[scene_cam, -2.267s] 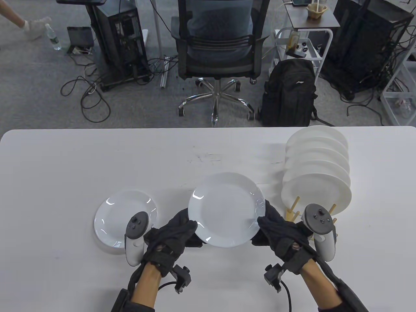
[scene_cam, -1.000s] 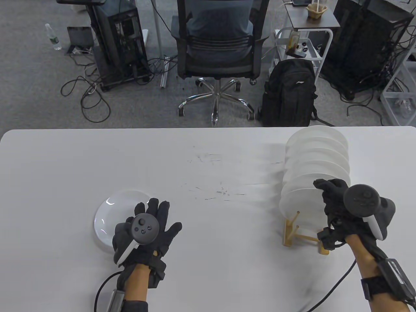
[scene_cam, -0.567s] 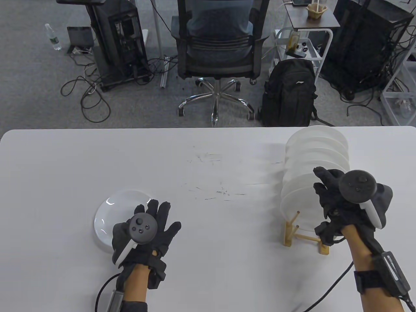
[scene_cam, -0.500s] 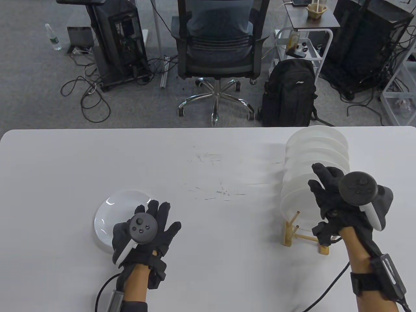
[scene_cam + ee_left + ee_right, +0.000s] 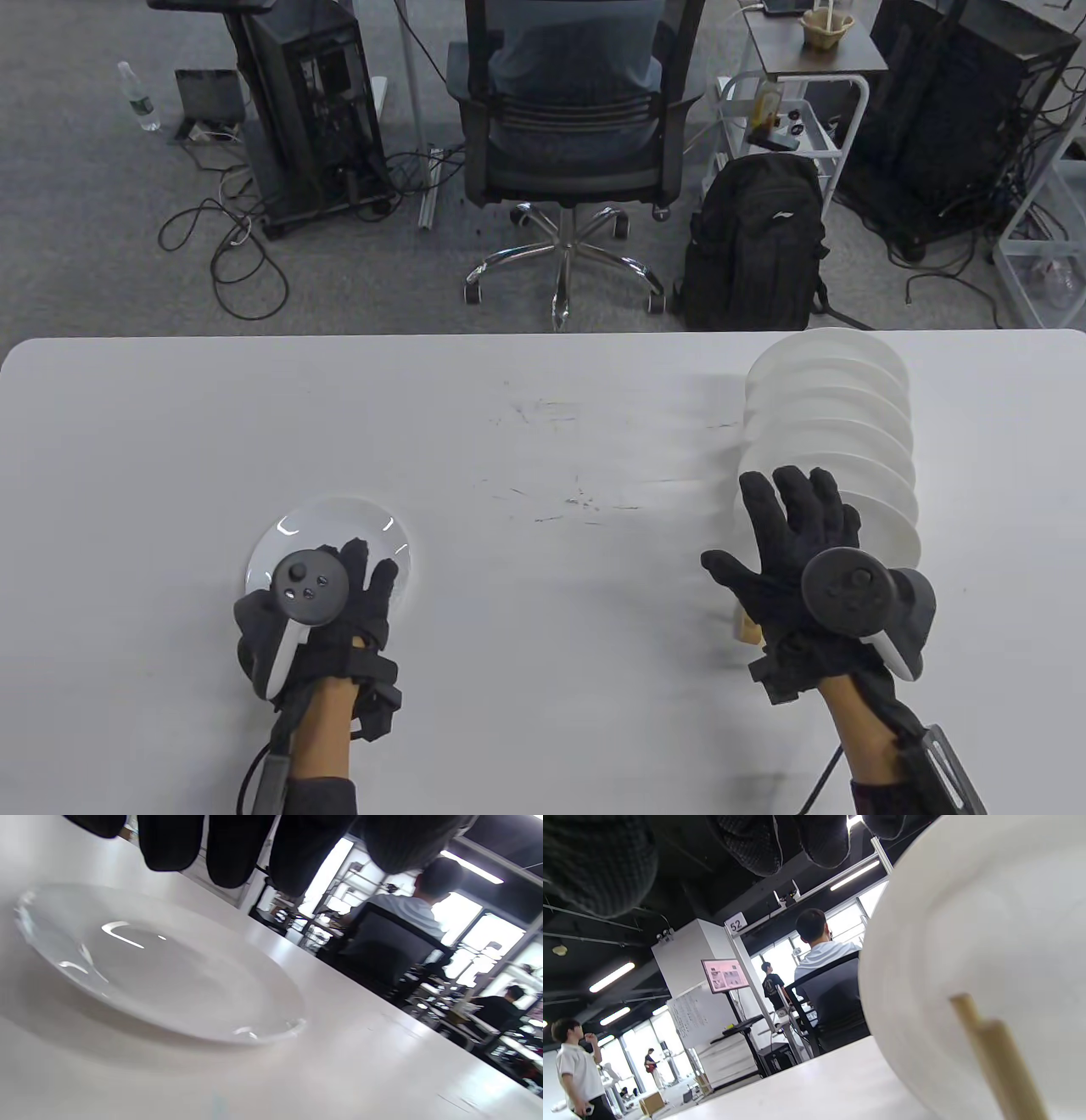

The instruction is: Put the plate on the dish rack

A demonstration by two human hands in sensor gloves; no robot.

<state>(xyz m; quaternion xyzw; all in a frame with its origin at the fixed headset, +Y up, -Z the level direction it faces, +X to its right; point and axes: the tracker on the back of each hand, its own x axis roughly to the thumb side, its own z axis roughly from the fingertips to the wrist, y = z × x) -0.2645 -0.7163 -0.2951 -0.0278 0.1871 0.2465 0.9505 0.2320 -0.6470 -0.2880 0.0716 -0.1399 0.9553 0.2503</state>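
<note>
A white plate (image 5: 339, 526) lies flat on the white table (image 5: 543, 407) at the near left. My left hand (image 5: 356, 570) is over its near edge, fingers stretched out. In the left wrist view the fingertips (image 5: 242, 853) hang just above the plate (image 5: 161, 976) and I cannot tell if they touch it. The wooden dish rack (image 5: 747, 630) at the right holds several white plates (image 5: 836, 424) upright in a row. My right hand (image 5: 768, 531) is open with fingers spread, empty, over the rack's near end. The right wrist view shows the nearest racked plate (image 5: 988, 955) and a wooden peg (image 5: 1003, 1069).
Beyond the table's far edge are an office chair (image 5: 564, 127) with a person in it, a black backpack (image 5: 755, 246) and computer towers. The white table stretches between the flat plate and the rack.
My right hand has let go of the plate it set into the rack, drawn back toward me and spread open. My left hand has moved left over the flat plate.
</note>
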